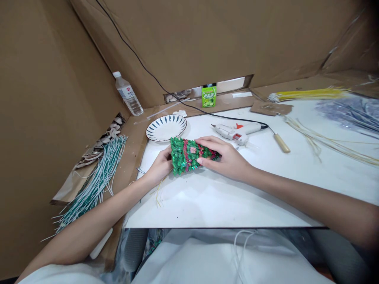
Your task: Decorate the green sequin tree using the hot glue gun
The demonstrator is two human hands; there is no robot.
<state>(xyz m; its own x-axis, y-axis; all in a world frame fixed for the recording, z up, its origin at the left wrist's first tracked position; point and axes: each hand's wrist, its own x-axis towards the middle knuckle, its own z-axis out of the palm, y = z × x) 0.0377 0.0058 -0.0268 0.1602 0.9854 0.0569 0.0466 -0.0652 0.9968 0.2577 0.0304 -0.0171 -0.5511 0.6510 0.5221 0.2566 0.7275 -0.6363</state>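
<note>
A small green tinsel Christmas tree (179, 156) with red garland bands and a pink square patch lies on its side between my hands, just above the white board. My right hand (223, 157) wraps round its narrow end, thumb below and fingers above. At the wide base is my left hand (162, 165), gripping the edge with its fingertips hidden behind the tree. Thin golden wires (159, 193) hang down near my left hand. Beyond the tree lies a white glue gun (237, 132) with its black cord.
A plate with blue dashes (166, 128) sits behind the tree. Around the board are a water bottle (128, 94), a green packet (209, 97), a wooden-handled tool (281, 142), yellow stems (310, 94) and green-white wires (97, 181). Cardboard walls (207, 39) enclose the workspace.
</note>
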